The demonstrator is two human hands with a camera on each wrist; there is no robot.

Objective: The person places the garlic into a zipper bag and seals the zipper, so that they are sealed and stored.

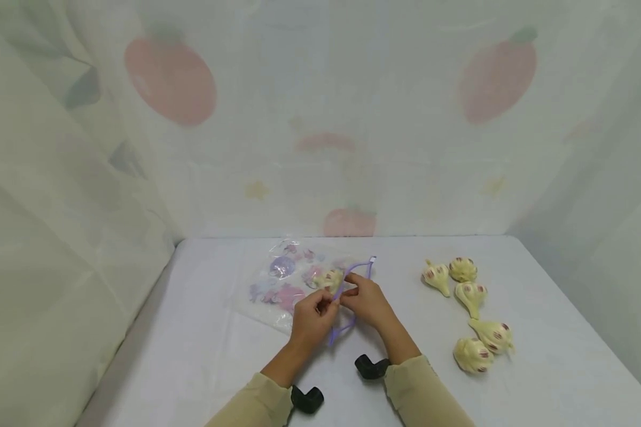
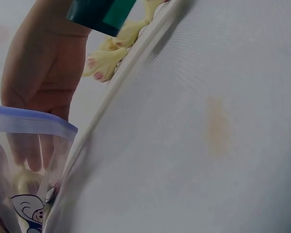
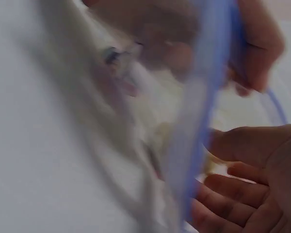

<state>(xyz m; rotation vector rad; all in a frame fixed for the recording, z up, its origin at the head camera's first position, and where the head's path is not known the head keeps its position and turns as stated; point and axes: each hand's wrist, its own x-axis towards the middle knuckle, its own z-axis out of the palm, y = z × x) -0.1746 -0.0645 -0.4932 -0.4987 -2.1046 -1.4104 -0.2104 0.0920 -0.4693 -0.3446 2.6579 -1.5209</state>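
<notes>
A clear zip bag (image 1: 269, 314) with pink and purple prints lies at the middle of the table, its purple rim (image 1: 363, 264) spread apart. My left hand (image 1: 312, 317) pinches that rim on the near side. My right hand (image 1: 371, 302) reaches into the bag's mouth from the right. Just inside shows a pale yellow garlic bulb (image 1: 328, 279), its stem toward my right hand. In the right wrist view, a yellowish stem (image 3: 211, 165) lies between the right thumb and fingers. Through the plastic in the left wrist view, the right fingertips (image 2: 34, 162) meet the bulb.
Several garlic bulbs (image 1: 471, 296) with reddish patches lie on the right of the white table (image 1: 203, 356). Black wrist devices (image 1: 371, 367) sit below both wrists. Patterned curtains (image 1: 406, 148) hang behind and at the sides.
</notes>
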